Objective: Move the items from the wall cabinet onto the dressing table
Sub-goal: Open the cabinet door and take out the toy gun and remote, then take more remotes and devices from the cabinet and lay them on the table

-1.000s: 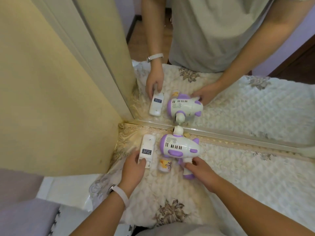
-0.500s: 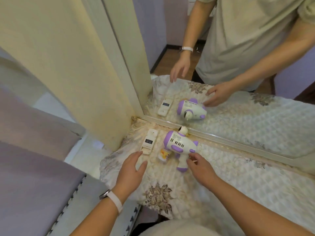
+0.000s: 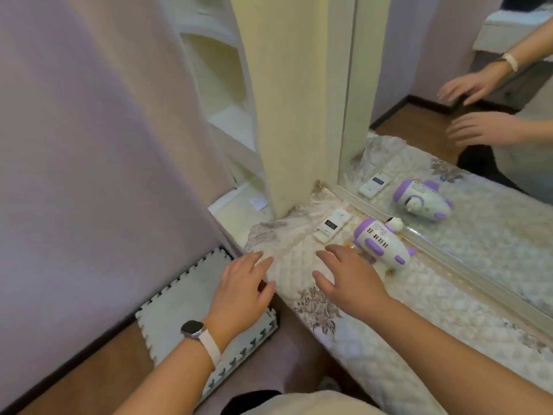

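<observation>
Both forearms enter from the near edge; a watch (image 3: 193,329) on a pale strap sits on the left wrist. Left hand (image 3: 242,292): fingers straight and spread, holding nothing, positioned over the left end of the dressing table (image 3: 419,310), fingertips at the edge of the quilted cloth (image 3: 299,259) that covers it; contact with the cloth cannot be confirmed. Below and left of this hand, a foam mat (image 3: 185,298) with toothed edges lies on the floor. Right hand (image 3: 350,280): fingers also wide and straight, empty, over the cloth just near of the objects. Objects on the table, beyond the right hand: a white flat device (image 3: 331,225) with a dark label, lying flat, and to its right a white-and-purple toy (image 3: 378,242) on its side, close to the mirror frame. The two are near each other but apart. The mirror (image 3: 449,85) stands along the far edge of the table and reflects both objects and both open hands. To the far left, past a cream panel (image 3: 287,100), the wall cabinet (image 3: 227,94) shows pale shelves.
</observation>
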`<state>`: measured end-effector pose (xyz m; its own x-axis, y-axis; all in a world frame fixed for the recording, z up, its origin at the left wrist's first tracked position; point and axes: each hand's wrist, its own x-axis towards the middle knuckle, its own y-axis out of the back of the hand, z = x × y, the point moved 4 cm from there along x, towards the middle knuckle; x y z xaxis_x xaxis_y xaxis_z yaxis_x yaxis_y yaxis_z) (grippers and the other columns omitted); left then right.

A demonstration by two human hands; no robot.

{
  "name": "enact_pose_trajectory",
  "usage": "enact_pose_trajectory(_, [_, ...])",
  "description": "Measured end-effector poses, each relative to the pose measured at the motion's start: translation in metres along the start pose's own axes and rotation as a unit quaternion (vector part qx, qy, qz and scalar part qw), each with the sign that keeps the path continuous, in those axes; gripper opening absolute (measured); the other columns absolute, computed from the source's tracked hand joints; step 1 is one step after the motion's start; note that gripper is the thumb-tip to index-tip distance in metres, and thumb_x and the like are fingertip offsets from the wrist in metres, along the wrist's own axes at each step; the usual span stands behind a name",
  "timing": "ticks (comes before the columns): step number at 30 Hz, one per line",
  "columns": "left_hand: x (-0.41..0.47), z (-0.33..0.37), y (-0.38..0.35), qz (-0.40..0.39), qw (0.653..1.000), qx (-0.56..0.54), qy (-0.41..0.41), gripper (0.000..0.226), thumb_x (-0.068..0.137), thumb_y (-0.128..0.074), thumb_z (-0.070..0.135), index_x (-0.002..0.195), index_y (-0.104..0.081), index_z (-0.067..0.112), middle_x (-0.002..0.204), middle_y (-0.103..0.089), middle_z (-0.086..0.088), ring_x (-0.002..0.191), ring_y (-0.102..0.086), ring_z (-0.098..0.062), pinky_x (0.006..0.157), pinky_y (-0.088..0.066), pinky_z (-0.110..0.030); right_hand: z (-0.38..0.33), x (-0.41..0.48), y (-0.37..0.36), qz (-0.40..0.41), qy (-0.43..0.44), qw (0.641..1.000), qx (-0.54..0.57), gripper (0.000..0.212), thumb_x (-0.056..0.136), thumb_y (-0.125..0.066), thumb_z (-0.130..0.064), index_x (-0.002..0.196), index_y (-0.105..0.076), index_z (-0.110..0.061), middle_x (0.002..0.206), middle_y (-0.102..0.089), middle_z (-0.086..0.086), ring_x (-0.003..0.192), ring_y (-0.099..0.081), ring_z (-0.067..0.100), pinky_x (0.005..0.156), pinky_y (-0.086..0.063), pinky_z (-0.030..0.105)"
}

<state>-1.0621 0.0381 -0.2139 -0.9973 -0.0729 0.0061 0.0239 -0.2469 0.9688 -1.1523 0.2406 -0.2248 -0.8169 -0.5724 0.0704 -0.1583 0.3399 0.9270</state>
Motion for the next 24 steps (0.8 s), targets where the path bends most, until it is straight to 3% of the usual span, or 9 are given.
enact_pose_trajectory(5, [-0.052, -0.032, 0.020, 0.027, 0.998, 0.039, 0.034, 0.054, 0.093, -0.036, 0.051, 0.139, -0.048, 0.027, 0.143, -0.050, 0.000, 0.132, -0.045, -0.022, 0.110, -0.031, -0.041, -0.069, 0.007, -0.009, -0.014, 0.130, 0.990, -0.045, 0.044, 0.086, -0.047, -0.046, 0.115, -0.064, -0.017, 0.119, -0.064, 0.007, 0.109, -0.060, 0.029, 0.080, -0.054, 0.041])
enact_pose_trajectory(10, [-0.136, -0.087, 0.049, 0.101, 0.987, 0.055, 0.108, 0.045, 0.091, -0.045, 0.046, 0.127, -0.058, 0.023, 0.130, -0.060, -0.001, 0.120, -0.055, -0.023, 0.102, -0.040, -0.040, -0.169, 0.003, -0.032, -0.033, 0.254, 0.965, -0.061, 0.046, 0.089, -0.047, -0.048, 0.121, -0.061, -0.019, 0.122, -0.062, 0.005, 0.114, -0.055, 0.026, 0.088, -0.051, 0.040])
enact_pose_trajectory(16, [-0.279, -0.161, 0.076, 0.152, 0.964, 0.069, 0.205, 0.044, 0.089, -0.050, 0.045, 0.126, -0.060, 0.022, 0.128, -0.061, -0.003, 0.119, -0.054, -0.024, 0.103, -0.035, -0.039, -0.318, -0.040, -0.073, -0.052, 0.368, 0.926, -0.065, 0.045, 0.086, -0.049, -0.049, 0.116, -0.062, -0.018, 0.119, -0.062, 0.005, 0.109, -0.058, 0.028, 0.083, -0.050, 0.041])
enact_pose_trajectory(24, [-0.489, -0.230, 0.095, 0.213, 0.912, 0.051, 0.347, 0.046, 0.087, -0.053, 0.042, 0.127, -0.061, 0.021, 0.134, -0.058, -0.006, 0.125, -0.052, -0.027, 0.106, -0.040, -0.047, -0.511, -0.128, -0.137, -0.073, 0.501, 0.859, -0.074, 0.047, 0.086, -0.045, -0.051, 0.114, -0.064, -0.018, 0.120, -0.064, 0.006, 0.111, -0.060, 0.028, 0.086, -0.050, 0.039])
